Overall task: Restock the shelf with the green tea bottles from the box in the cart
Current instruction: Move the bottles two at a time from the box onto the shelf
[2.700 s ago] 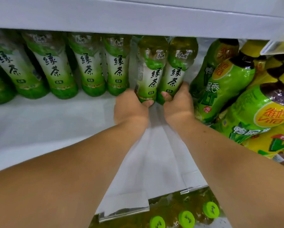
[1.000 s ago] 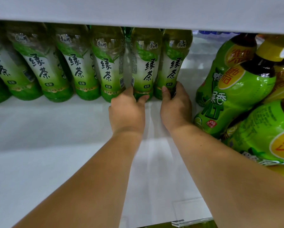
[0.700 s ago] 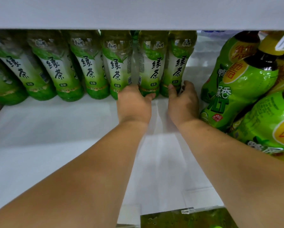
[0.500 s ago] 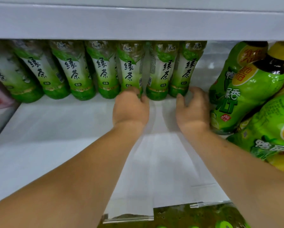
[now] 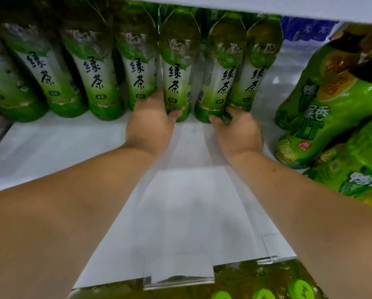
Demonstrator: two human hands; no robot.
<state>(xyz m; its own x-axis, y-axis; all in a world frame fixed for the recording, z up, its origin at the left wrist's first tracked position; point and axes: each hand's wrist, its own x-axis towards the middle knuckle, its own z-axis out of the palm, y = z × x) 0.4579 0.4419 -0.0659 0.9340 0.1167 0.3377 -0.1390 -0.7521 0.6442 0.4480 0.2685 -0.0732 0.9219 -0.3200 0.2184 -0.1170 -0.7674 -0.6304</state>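
The white shelf (image 5: 51,152) carried a row of green tea bottles (image 5: 94,83) standing along its back with their labels facing out, to the left of the fingers. Both bare forearms stretched straight in over the shelf. The left hand (image 5: 148,126) lay knuckles up, its fingers wrapped round the base of the first green tea bottle (image 5: 176,83), with the thumb across the front. Beside it, the right hand (image 5: 239,132) clasped the foot of the second green tea bottle (image 5: 218,83), its thumb in front and its fingers tucked behind. Both bottles stood on the shelf in line with the row, a narrow gap between them. Another green tea bottle (image 5: 256,78) stood just right of the right fingers, against the second. Farther right, apart from the hands, large lime-green drink bottles (image 5: 310,117) leaned on the same shelf. Below the shelf's front lip, nearer than the wrists, showed green bottle caps (image 5: 263,294).
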